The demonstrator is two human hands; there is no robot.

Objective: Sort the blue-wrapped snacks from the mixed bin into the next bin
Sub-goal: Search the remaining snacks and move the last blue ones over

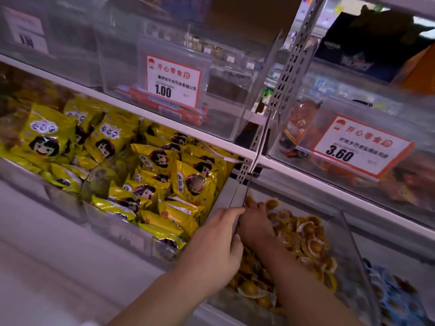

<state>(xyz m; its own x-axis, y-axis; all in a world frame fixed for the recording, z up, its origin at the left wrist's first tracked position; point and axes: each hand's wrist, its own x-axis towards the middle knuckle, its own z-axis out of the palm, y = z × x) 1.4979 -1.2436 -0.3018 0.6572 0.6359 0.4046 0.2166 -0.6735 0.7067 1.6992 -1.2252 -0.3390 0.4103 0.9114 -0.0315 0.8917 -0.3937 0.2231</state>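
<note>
A clear bin [350,234] at lower middle holds many small round snacks in yellow wrappers [310,234]. To its right, another bin holds blue-wrapped snacks [388,295], partly cut off by the frame's edge. My left hand [211,248] grips the clear left wall of the yellow-snack bin, fingers on one side and thumb on the other. My right hand [255,217] reaches deep into that bin's far end, its fingers down among the snacks. The wall and the pile hide whether the right hand holds anything.
Left of the hands, a bin is packed with yellow packets bearing a cartoon face [153,161]. Above runs a white shelf edge [188,128], with clear bins and price tags reading 1.00 [173,81] and 3.60 [357,147]. A perforated metal upright [282,85] stands between them.
</note>
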